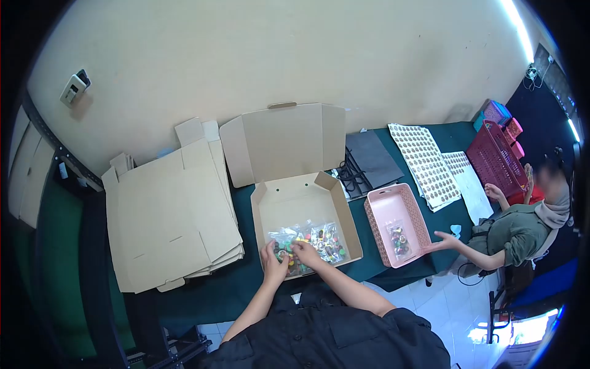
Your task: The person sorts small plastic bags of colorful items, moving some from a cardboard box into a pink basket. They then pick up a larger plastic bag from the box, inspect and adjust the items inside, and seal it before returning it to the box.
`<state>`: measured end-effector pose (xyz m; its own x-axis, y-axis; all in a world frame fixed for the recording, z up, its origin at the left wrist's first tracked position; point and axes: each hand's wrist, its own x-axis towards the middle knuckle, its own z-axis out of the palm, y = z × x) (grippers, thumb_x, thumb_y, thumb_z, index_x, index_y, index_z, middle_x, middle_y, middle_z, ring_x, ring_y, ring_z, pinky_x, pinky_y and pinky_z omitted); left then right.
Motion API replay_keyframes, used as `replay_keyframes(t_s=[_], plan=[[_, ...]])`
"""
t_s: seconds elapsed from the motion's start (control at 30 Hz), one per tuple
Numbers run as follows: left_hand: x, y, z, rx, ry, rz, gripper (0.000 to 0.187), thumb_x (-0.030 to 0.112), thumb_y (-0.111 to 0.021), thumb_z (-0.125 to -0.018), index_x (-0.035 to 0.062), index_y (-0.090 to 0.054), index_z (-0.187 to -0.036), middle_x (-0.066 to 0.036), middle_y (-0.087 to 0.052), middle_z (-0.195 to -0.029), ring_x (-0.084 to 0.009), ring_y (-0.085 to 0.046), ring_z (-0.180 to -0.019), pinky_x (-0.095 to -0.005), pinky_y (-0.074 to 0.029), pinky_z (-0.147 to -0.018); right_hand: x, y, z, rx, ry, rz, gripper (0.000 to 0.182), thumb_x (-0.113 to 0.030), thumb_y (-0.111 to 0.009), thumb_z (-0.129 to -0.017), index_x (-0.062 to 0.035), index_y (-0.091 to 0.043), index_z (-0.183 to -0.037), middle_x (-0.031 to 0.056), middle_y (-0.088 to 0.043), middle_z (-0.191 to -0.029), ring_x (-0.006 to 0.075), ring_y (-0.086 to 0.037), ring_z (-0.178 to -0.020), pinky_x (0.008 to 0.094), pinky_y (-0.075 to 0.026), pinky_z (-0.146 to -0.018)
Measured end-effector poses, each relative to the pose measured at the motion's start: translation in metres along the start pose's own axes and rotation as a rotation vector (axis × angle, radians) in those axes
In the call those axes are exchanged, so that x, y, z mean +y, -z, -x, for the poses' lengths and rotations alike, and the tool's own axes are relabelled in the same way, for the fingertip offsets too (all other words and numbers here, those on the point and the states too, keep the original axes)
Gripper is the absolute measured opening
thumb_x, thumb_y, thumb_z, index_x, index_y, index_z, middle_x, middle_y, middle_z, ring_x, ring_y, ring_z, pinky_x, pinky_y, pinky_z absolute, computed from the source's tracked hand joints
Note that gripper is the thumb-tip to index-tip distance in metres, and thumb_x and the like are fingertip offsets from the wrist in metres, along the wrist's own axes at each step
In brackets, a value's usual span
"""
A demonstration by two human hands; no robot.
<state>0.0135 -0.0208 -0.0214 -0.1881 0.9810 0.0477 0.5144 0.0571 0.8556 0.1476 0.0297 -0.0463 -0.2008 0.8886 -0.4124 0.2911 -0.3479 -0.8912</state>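
An open cardboard box (289,197) stands before me with its lid raised at the back. Clear plastic bags (329,240) of small multicoloured pieces lie along its near side. My left hand (274,261) is closed on the left edge of one such bag. Opposite it, my right hand (305,252) pinches the same bag from the right. What the small pieces are cannot be made out.
Flat cardboard boxes (172,215) are stacked at left. To the right are a pink basket (373,237) holding a bag, dark paper bags (375,160), sticker sheets (424,163) and a maroon basket (498,160). Another person (516,230) touches the pink basket's rim.
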Motion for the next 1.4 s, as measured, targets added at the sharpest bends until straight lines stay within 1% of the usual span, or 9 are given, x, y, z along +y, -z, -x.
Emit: replay_keyframes(t_s=[0.27,0.43,0.6,0.73,0.8,1.1,1.17,1.23,1.4], plan=[[-0.016,-0.009,0.003,-0.286,-0.072,-0.115,0.041,0.018,-0.057,-0.075,0.0028,-0.049,-0.113,-0.026,-0.034,-0.127,-0.0411,-0.038,-0.114,-0.0430,-0.032,-0.097,-0.026,0.032,0.022,0.274,0.332,0.180,0.033,-0.013,-0.056,-0.081,-0.0034,-0.054,-0.113,0.0158,-0.057,-0.098,0.0223,-0.060,-0.082,0.0289,-0.049,-0.071],[-0.017,-0.008,-0.002,-0.334,0.005,-0.153,0.033,0.017,-0.056,-0.075,0.0023,-0.056,-0.105,-0.023,-0.040,-0.123,-0.0378,-0.044,-0.111,-0.0412,-0.036,-0.094,-0.042,0.124,0.039,0.838,0.510,0.215,0.012,-0.004,-0.051,-0.081,-0.0006,-0.058,-0.090,0.0139,-0.056,-0.085,0.0257,-0.057,-0.076,0.0326,-0.046,-0.066],[-0.022,-0.008,-0.001,-0.312,-0.012,-0.138,0.032,0.018,-0.055,-0.076,0.0019,-0.056,-0.104,-0.024,-0.039,-0.123,-0.0387,-0.043,-0.111,-0.0411,-0.036,-0.095,0.027,0.217,0.047,1.212,0.208,0.512,0.025,-0.008,-0.052,-0.077,0.0011,-0.054,-0.100,0.0202,-0.052,-0.097,0.0338,-0.047,-0.096,0.0399,-0.036,-0.085],[-0.022,-0.008,-0.002,-0.333,0.032,-0.117,0.031,0.021,-0.053,-0.081,0.0022,-0.055,-0.105,-0.024,-0.038,-0.125,-0.0385,-0.041,-0.114,-0.0418,-0.034,-0.095,0.076,0.243,0.058,1.050,-0.362,0.714,0.057,-0.016,-0.059,-0.071,0.0009,-0.040,-0.122,0.0268,-0.041,-0.116,0.0422,-0.037,-0.112,0.0523,-0.021,-0.098],[-0.021,-0.008,-0.002,-0.344,0.029,-0.137,0.030,0.022,-0.052,-0.082,0.0025,-0.055,-0.105,-0.023,-0.037,-0.126,-0.0383,-0.040,-0.114,-0.0421,-0.034,-0.096,0.076,0.249,0.060,0.972,-0.384,0.690,0.068,-0.021,-0.060,-0.070,0.0012,-0.033,-0.128,0.0256,-0.038,-0.119,0.0424,-0.034,-0.115,0.0554,-0.014,-0.100],[-0.027,-0.008,-0.001,-0.334,0.038,-0.089,0.028,0.020,-0.054,-0.080,0.0033,-0.057,-0.103,-0.023,-0.039,-0.124,-0.0378,-0.042,-0.113,-0.0413,-0.034,-0.095,0.088,0.267,0.060,1.129,-0.481,0.610,0.072,-0.032,-0.067,-0.068,-0.0029,-0.037,-0.126,0.0217,-0.043,-0.116,0.0389,-0.041,-0.109,0.0460,-0.036,-0.090],[-0.028,-0.009,0.000,-0.319,0.019,-0.101,0.027,0.020,-0.053,-0.081,0.0029,-0.057,-0.102,-0.023,-0.039,-0.124,-0.0378,-0.042,-0.113,-0.0411,-0.035,-0.095,0.055,0.265,0.078,0.852,-0.649,0.588,0.069,-0.033,-0.069,-0.067,-0.0019,-0.040,-0.123,0.0213,-0.043,-0.114,0.0372,-0.041,-0.109,0.0449,-0.035,-0.091],[-0.028,-0.009,0.000,-0.324,0.027,-0.100,0.027,0.019,-0.053,-0.081,0.0031,-0.056,-0.103,-0.023,-0.039,-0.124,-0.0377,-0.042,-0.113,-0.0411,-0.035,-0.095,0.065,0.266,0.074,0.909,-0.651,0.597,0.068,-0.034,-0.070,-0.066,-0.0019,-0.043,-0.119,0.0209,-0.046,-0.110,0.0364,-0.043,-0.107,0.0457,-0.036,-0.090],[-0.025,-0.011,0.000,-0.299,0.054,-0.063,0.028,0.018,-0.053,-0.081,0.0038,-0.055,-0.105,-0.024,-0.038,-0.124,-0.0374,-0.042,-0.113,-0.0406,-0.035,-0.095,0.057,0.272,0.063,1.196,-0.365,0.524,0.064,-0.039,-0.071,-0.067,-0.0016,-0.045,-0.111,0.0187,-0.055,-0.094,0.0301,-0.054,-0.092,0.0436,-0.042,-0.082]])
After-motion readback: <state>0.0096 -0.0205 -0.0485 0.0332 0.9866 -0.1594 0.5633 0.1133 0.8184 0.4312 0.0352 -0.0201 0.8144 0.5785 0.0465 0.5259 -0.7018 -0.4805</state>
